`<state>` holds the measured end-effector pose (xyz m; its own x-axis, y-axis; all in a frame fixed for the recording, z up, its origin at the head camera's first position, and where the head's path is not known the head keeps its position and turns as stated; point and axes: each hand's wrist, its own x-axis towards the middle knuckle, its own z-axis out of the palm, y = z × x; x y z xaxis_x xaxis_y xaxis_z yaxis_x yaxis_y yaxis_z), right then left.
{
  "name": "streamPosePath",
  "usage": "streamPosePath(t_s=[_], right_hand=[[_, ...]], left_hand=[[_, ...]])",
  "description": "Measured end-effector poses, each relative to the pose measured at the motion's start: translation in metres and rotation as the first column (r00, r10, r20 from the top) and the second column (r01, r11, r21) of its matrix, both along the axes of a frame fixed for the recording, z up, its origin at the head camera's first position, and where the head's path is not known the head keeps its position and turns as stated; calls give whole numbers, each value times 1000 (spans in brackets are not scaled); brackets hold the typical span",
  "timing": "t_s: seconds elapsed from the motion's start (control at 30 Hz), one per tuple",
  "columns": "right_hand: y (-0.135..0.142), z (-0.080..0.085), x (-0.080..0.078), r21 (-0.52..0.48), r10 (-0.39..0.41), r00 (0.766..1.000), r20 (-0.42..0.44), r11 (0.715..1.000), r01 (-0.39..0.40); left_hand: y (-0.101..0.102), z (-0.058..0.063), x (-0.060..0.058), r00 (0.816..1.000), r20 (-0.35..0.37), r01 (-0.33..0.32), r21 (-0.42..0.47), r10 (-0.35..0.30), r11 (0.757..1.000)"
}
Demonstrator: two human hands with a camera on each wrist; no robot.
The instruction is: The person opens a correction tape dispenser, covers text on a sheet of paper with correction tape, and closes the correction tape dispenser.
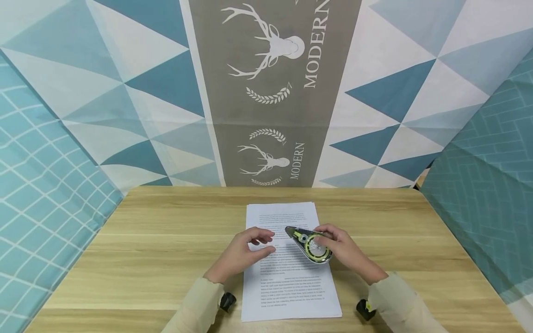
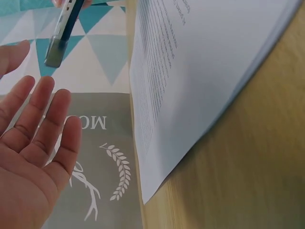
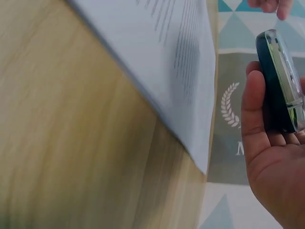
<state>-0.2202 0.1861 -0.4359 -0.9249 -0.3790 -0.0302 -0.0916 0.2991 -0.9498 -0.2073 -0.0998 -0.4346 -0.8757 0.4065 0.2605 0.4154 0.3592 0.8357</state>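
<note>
A teardrop-shaped correction tape (image 1: 307, 246), black and yellow-green under a clear shell, is held above the paper stack by my right hand (image 1: 344, 249). Its narrow tip points left, toward my left hand (image 1: 239, 254). The left hand hovers over the paper's left edge with nothing in it, its fingers (image 2: 52, 112) loosely extended and apart from the tape. In the right wrist view, the dark back of the correction tape (image 3: 274, 90) lies along the fingers. Beneath both hands is a stack of printed white paper (image 1: 291, 303), with a few gaps in its lines of text.
The paper lies on a wood-grain table (image 1: 166, 259). A patterned cloth backdrop (image 1: 266, 111) with deer heads and triangles rises behind the table's far edge. Teal cloths hang at the left and right sides. Each wrist carries a small black device (image 1: 227, 301).
</note>
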Motion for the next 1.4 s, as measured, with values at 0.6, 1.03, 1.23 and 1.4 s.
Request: streamPosePath(t_s=[0.6, 1.03, 1.23, 1.4], right_hand=[[54, -8, -5, 159, -297, 954, 46, 945, 287], [73, -14, -7, 231, -384, 922, 47, 902, 364], [76, -16, -8, 238, -418, 906, 61, 888, 393], [80, -20, -9, 243, -452, 889, 65, 872, 425]], left_hand=[[-7, 0, -1, 992, 14, -126, -146, 129, 981], [-13, -9, -2, 994, -61, -109, -368, 93, 923], [-16, -13, -5, 997, -69, -68, -479, 40, 875], [-16, -13, -6, 998, -62, -21, -571, -17, 821]])
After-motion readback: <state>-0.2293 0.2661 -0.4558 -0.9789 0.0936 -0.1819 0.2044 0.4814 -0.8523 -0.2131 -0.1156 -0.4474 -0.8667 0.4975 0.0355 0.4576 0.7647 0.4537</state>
